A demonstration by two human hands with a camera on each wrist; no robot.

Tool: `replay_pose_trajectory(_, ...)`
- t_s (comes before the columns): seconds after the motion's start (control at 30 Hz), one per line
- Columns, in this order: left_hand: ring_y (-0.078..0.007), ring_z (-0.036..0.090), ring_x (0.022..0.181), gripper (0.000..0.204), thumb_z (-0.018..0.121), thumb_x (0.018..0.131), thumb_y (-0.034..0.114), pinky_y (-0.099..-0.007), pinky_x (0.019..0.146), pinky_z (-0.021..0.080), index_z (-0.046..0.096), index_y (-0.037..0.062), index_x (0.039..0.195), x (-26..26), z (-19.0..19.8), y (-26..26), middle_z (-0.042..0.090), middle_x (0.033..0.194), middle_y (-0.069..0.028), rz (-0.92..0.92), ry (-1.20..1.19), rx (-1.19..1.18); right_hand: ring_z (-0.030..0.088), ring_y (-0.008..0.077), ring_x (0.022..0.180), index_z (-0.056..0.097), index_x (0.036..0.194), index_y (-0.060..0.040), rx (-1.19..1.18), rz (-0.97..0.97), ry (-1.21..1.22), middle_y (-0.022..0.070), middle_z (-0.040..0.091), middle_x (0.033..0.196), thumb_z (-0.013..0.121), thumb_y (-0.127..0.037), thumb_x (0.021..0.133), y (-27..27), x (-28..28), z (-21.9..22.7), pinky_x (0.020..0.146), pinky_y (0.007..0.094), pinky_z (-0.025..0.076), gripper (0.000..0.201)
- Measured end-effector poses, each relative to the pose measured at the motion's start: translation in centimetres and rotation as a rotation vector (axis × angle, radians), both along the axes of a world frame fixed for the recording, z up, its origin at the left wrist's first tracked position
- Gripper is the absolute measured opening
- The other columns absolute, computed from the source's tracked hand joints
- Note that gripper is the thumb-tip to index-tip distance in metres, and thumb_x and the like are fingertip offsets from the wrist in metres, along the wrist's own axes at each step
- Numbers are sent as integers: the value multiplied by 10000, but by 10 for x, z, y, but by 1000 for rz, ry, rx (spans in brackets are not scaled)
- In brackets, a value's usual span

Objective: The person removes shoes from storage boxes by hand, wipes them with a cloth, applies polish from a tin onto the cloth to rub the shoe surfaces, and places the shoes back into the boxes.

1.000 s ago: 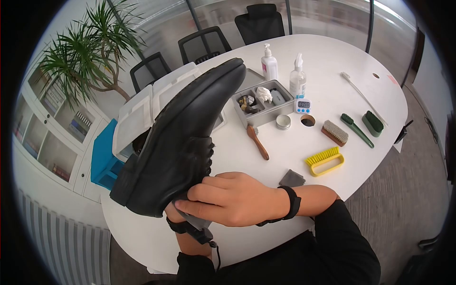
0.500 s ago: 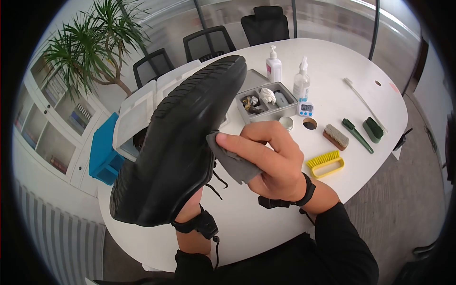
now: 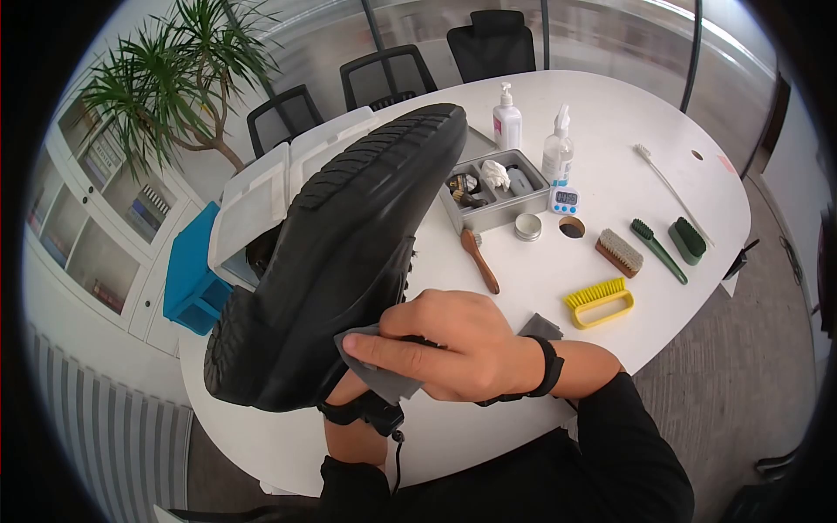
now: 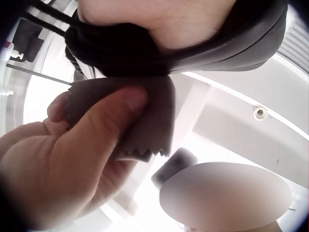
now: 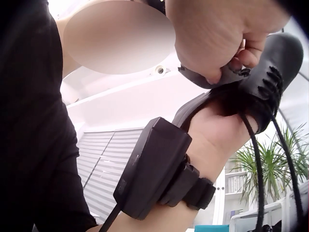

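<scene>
A black lace-up shoe (image 3: 331,253) is held up tilted, toe to the upper right, with its sole edge facing the head camera. The left hand (image 5: 217,128) is inside the shoe's opening; its fingers are hidden there. The right hand (image 3: 458,344) pinches a grey cloth (image 3: 379,370) between thumb and fingers and presses it on the shoe's side near the opening. In the left wrist view the cloth (image 4: 154,116) has a zigzag edge and touches the shoe's rim (image 4: 178,67). Loose laces (image 5: 256,164) hang in the right wrist view.
On the white table (image 3: 418,444) are a grey compartment box (image 3: 501,209), two bottles, a timer (image 3: 564,200), a round tin (image 3: 527,227), a wooden-handled brush (image 3: 479,261), a yellow brush (image 3: 602,305), several other brushes and another grey cloth (image 3: 540,327). A lidded white bin (image 3: 248,209) stands behind the shoe.
The right hand with the cloth rose along the shoe, then came back down toward its opening. The shoe has rolled so that more of its sole shows.
</scene>
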State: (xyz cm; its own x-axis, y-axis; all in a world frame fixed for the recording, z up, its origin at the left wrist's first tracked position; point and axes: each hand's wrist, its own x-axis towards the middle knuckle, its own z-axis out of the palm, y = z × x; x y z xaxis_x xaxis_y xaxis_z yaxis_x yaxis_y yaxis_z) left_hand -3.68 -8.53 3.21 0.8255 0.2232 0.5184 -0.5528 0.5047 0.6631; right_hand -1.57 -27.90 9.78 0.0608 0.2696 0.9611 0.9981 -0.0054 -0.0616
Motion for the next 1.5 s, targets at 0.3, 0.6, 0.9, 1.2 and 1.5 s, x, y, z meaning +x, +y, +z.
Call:
replay_pose_trajectory(0.3,-299,535,1307,548,489,1061,336,-411,1092,457,430,-14,1479,-1,7,-10,521,1467,-174,-40,3,-81,607,232,735,750,1149,-47,191,-253,54,94,609,928,639,124,626,-31,30,20,617,312,494,562)
replay_pose_trajectory(0.6,-292,544,1298,538,494,1059,321,-405,1080,466,434,-13,1476,-5,17,-20,527,1460,-171,-78,12,-149,591,204,736,752,1149,-47,395,-459,-10,96,592,926,642,169,681,-53,48,28,628,275,496,526)
replay_pose_trajectory(0.9,-285,553,1288,527,499,1058,307,-400,1068,475,438,-13,1472,-2,29,-29,534,1453,-168,-124,22,-209,621,252,790,716,1199,-22,175,-250,87,109,603,941,616,134,616,-32,36,17,637,332,514,612)
replay_pose_trajectory(1.2,-318,491,1351,576,467,1063,376,-443,1120,427,421,-6,1491,-8,13,-22,481,1508,-168,126,71,17,604,187,709,773,1147,-54,83,-109,62,67,606,887,694,68,618,-16,19,12,609,284,489,548)
replay_pose_trajectory(1.5,-356,428,1413,636,432,1069,456,-489,1174,376,402,0,1511,-4,1,-17,428,1563,-172,378,121,289,611,185,692,778,1160,-78,53,24,53,57,617,894,681,55,585,-9,10,1,572,282,481,599)
